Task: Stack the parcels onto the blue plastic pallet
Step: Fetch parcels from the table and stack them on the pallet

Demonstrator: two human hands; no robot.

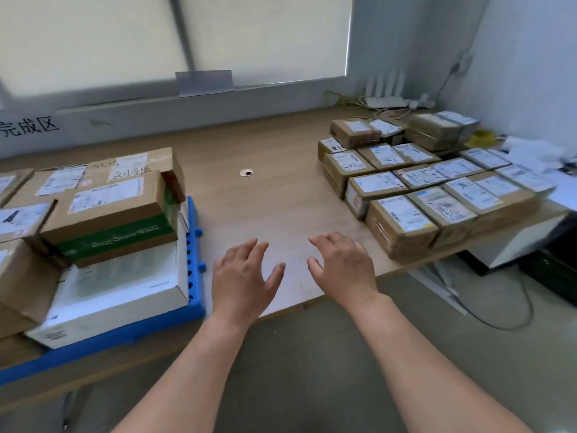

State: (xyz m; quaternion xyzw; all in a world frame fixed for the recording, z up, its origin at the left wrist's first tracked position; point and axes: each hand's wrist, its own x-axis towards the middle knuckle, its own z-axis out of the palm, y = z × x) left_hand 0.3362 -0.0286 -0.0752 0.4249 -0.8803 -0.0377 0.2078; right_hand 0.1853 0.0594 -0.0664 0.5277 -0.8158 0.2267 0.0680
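Both bare hands are held palm-down over the near edge of the pale wooden tabletop (265, 198), left hand (242, 276) and right hand (342, 267) loosely spread, holding nothing. Just left of the left hand lies the blue plastic pallet (194, 245), its front edge running leftward out of frame, mostly hidden under stacked cardboard boxes (115, 207). Right of the right hand, labelled brown cardboard parcels (402, 226) lie flat in rows, labels up.

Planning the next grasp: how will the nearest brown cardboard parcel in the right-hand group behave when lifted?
That brown cardboard parcel probably stays stiff: its corners look square and taped. Boxy with flat faces, it shouldn't roll. It sits flush against the neighbouring parcel, so side grips may need it slid out first. Weight cannot be judged.
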